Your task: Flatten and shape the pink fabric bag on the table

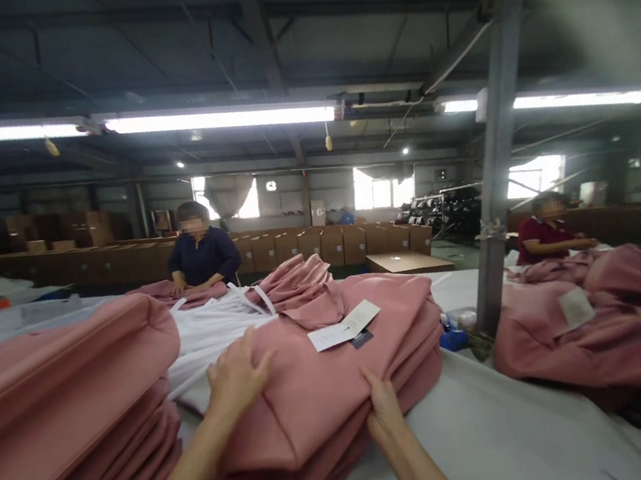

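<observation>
Fingers of left hand (236, 379) spread flat on top of folded pink garment (325, 385), right hand (384, 408) gripping its near edge, thumb over, fingers under; paper tags (343, 326) pinned on top, white table (507, 421) beneath, pink stack (61, 411) just left, pink heap (614, 323) right.

Left hand (239, 379) lies flat on the folded pink fabric stack (322, 402). Right hand (382, 409) grips its near edge. Paper tags (343, 326) sit on top.

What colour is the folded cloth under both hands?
Dusty pink folded cloth, seen best in the head view.
</observation>
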`<state>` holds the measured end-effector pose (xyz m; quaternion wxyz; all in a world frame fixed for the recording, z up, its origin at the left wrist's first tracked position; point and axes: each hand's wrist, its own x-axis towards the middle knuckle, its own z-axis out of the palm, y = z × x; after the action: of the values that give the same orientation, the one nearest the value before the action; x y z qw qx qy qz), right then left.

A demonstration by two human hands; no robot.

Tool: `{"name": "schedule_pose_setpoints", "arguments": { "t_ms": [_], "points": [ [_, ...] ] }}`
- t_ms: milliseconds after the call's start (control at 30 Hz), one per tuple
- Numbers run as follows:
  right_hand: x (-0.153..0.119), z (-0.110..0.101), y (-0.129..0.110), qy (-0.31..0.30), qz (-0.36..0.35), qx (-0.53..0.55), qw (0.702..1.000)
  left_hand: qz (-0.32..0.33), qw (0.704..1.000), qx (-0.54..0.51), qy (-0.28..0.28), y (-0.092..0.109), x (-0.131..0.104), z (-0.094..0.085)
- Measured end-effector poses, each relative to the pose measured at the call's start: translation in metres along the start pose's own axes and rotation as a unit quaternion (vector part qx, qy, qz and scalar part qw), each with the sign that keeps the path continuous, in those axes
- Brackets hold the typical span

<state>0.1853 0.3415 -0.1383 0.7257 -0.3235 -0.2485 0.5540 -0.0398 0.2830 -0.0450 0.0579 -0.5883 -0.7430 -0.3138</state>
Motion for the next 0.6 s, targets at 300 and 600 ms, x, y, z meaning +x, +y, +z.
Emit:
{"name": "schedule_pose_setpoints", "arguments": {
  "t_ms": [300,600],
  "points": [
    [-0.004,-0.048,-0.015,0.053,0.032,-0.112,0.992,0.196,0.952,0.21,-0.103,0.114,-0.097,0.018],
    [0.015,-0.109,0.004,0.103,0.046,-0.239,0.965,0.232,0.947,0.188,-0.116,0.128,-0.063,0.039]
  ]
}}
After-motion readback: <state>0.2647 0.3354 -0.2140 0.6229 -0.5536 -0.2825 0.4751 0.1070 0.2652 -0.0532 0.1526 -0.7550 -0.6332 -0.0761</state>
